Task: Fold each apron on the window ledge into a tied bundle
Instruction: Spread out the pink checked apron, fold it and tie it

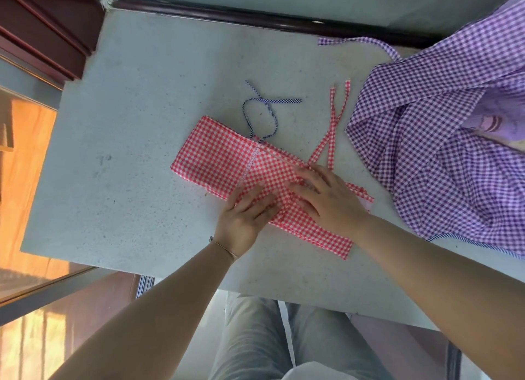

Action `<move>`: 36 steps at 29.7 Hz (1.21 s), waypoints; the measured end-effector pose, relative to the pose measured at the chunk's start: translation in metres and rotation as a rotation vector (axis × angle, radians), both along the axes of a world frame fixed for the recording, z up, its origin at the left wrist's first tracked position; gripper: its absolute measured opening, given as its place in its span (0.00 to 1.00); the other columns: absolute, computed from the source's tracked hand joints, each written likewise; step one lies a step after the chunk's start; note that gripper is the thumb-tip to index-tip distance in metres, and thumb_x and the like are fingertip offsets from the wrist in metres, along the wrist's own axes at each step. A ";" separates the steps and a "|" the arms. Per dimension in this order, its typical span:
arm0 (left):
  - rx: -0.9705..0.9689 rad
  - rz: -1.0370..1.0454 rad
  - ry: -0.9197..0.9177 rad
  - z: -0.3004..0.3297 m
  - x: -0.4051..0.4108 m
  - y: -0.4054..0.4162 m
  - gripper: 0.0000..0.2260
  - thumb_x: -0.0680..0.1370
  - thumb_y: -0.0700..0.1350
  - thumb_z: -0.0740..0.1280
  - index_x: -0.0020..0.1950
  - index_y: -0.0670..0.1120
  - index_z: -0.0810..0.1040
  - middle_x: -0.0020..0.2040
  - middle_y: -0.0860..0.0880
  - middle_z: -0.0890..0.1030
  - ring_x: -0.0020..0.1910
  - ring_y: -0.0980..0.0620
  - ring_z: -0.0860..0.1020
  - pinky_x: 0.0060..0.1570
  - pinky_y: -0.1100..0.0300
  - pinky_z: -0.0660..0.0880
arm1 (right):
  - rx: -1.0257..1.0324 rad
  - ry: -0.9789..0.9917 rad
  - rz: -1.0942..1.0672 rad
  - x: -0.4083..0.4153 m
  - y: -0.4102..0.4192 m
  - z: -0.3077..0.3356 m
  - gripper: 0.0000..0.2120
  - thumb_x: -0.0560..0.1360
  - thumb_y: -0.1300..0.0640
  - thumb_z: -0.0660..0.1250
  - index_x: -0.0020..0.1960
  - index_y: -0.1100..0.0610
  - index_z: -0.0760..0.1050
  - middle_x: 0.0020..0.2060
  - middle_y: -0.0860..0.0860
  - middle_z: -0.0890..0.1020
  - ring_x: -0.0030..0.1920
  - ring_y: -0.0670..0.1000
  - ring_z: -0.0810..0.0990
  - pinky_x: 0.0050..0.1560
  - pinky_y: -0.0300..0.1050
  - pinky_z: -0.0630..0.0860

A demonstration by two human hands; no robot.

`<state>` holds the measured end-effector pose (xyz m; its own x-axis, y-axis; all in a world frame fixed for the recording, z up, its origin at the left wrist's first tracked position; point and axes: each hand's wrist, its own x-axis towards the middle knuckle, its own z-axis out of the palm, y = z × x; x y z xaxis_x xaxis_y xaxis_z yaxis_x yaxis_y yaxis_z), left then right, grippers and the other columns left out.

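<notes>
Here both hands [287, 200] press the red apron [227, 163] mid-ledge [127, 152].

There are two aprons on the one grey ledge [119, 158]. One red checked apron [216, 158] lies in the middle, and one purple checked apron [443, 141] lies at 3 o'clock. Two red ties [336, 115] stick out of the red apron toward 1 o'clock. One blue striped string [270, 109] loops at 12 o'clock. Two hands rest on the red apron: the left hand [244, 217] and the right hand [329, 197].
</notes>
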<state>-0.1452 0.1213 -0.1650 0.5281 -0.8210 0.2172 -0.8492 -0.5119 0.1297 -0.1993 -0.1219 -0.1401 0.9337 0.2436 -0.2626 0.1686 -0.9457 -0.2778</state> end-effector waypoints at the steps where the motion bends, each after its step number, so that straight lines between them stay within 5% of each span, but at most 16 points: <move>1: 0.009 0.029 0.028 -0.002 -0.003 -0.002 0.18 0.72 0.46 0.73 0.61 0.51 0.80 0.62 0.52 0.79 0.69 0.45 0.71 0.68 0.43 0.65 | -0.025 -0.032 0.027 -0.001 -0.002 -0.002 0.23 0.80 0.43 0.50 0.74 0.46 0.62 0.76 0.51 0.57 0.75 0.62 0.56 0.71 0.66 0.59; 6: -0.004 0.029 0.180 -0.008 -0.009 -0.007 0.19 0.72 0.45 0.73 0.63 0.49 0.79 0.64 0.50 0.78 0.70 0.45 0.69 0.69 0.42 0.66 | -0.135 -0.146 0.246 -0.003 -0.009 -0.013 0.34 0.77 0.51 0.59 0.78 0.46 0.47 0.78 0.49 0.47 0.77 0.60 0.43 0.73 0.68 0.45; 11: -0.017 0.010 0.192 0.003 -0.013 -0.001 0.16 0.78 0.52 0.63 0.65 0.50 0.78 0.70 0.49 0.73 0.74 0.42 0.63 0.69 0.33 0.58 | 0.004 -0.013 0.169 0.003 -0.009 -0.012 0.23 0.79 0.42 0.50 0.74 0.42 0.59 0.78 0.51 0.49 0.77 0.62 0.45 0.72 0.68 0.54; 15: -0.101 0.614 0.324 0.022 -0.024 -0.014 0.18 0.82 0.57 0.52 0.65 0.57 0.76 0.77 0.49 0.61 0.77 0.42 0.52 0.72 0.34 0.47 | 0.119 0.050 0.027 0.008 -0.001 -0.005 0.20 0.79 0.38 0.51 0.66 0.43 0.69 0.78 0.50 0.49 0.77 0.61 0.46 0.71 0.67 0.56; 18: -0.278 0.858 0.519 0.026 -0.026 -0.031 0.15 0.82 0.53 0.57 0.68 0.56 0.72 0.78 0.50 0.56 0.78 0.45 0.49 0.72 0.35 0.54 | 0.233 0.027 -0.116 0.013 0.004 0.004 0.16 0.78 0.40 0.58 0.58 0.49 0.75 0.75 0.51 0.57 0.75 0.59 0.55 0.72 0.62 0.60; 22: -0.305 0.846 0.562 0.018 -0.028 -0.038 0.16 0.81 0.50 0.58 0.68 0.51 0.72 0.78 0.49 0.57 0.78 0.45 0.50 0.72 0.37 0.56 | 0.408 -0.042 -0.400 0.045 0.017 0.013 0.13 0.78 0.48 0.63 0.54 0.57 0.74 0.66 0.56 0.70 0.63 0.52 0.71 0.65 0.49 0.72; 26: -0.302 0.827 0.530 0.016 -0.030 -0.037 0.15 0.81 0.49 0.59 0.66 0.48 0.74 0.77 0.48 0.60 0.78 0.45 0.52 0.72 0.40 0.54 | 0.405 -0.033 -0.418 0.076 0.032 0.014 0.14 0.78 0.53 0.66 0.60 0.59 0.72 0.52 0.53 0.80 0.50 0.51 0.79 0.53 0.48 0.78; 33: -0.090 0.483 0.356 0.009 -0.025 -0.019 0.19 0.83 0.53 0.52 0.66 0.46 0.75 0.74 0.44 0.66 0.76 0.42 0.58 0.72 0.45 0.55 | 0.313 -0.128 -0.108 0.062 0.028 0.012 0.24 0.76 0.63 0.65 0.71 0.55 0.65 0.65 0.56 0.72 0.60 0.55 0.76 0.55 0.46 0.78; 36: -0.040 0.279 0.314 0.001 -0.009 -0.009 0.18 0.82 0.53 0.55 0.65 0.46 0.75 0.74 0.43 0.66 0.75 0.39 0.59 0.71 0.41 0.60 | 0.188 -0.081 -0.035 0.049 0.017 0.014 0.18 0.78 0.61 0.64 0.67 0.55 0.71 0.71 0.57 0.65 0.64 0.59 0.72 0.58 0.54 0.78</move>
<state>-0.1539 0.1124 -0.1639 0.7744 -0.6315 0.0392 -0.5949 -0.7057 0.3849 -0.1507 -0.1046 -0.1256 0.9585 0.2487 -0.1396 0.1658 -0.8842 -0.4368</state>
